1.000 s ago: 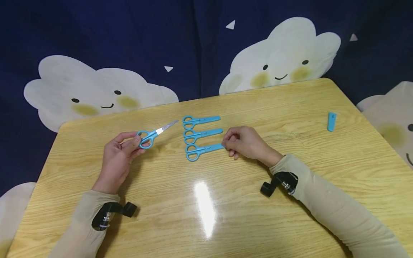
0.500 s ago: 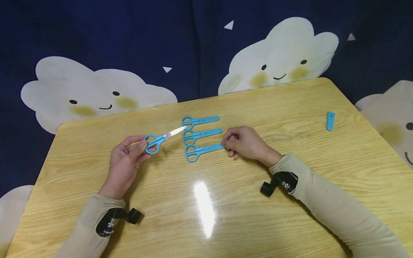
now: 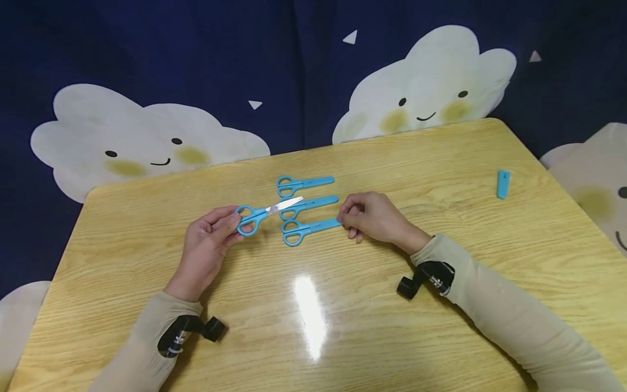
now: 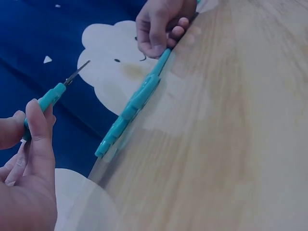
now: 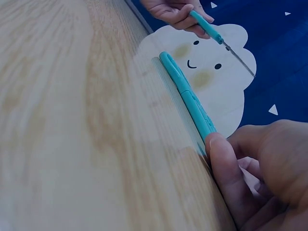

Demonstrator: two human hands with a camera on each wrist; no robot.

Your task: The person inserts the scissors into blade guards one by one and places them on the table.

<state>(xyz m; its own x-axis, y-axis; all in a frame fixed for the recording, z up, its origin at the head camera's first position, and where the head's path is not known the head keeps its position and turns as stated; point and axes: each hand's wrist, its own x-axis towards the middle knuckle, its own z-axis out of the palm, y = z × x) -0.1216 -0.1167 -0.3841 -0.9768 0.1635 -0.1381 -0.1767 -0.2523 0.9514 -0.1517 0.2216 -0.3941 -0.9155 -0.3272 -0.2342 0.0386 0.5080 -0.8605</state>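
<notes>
My left hand (image 3: 208, 250) holds a pair of blue-handled scissors (image 3: 258, 214) by the finger loops, thumb on top. Their bare metal blades point right, raised over the table, and overlap the middle of three sheathed scissors in the head view. These three lie in a column: a back pair (image 3: 313, 182), a middle pair (image 3: 315, 203) and a near pair (image 3: 318, 225), loops to the left. Thumb and fingers of my right hand (image 3: 374, 218) pinch the sheath tip of the near pair. The right wrist view shows that pair (image 5: 192, 106) lying flat.
A loose blue scissors sheath (image 3: 503, 184) lies toward the right edge of the wooden table (image 3: 372, 332). Behind the table hangs a dark blue curtain (image 3: 206, 49) with cloud faces. A camera is strapped to each wrist.
My left hand has carried the bare scissors to the right, and the blades now overlap the middle pair in view. My right hand has stayed at the near pair's sheath tip.
</notes>
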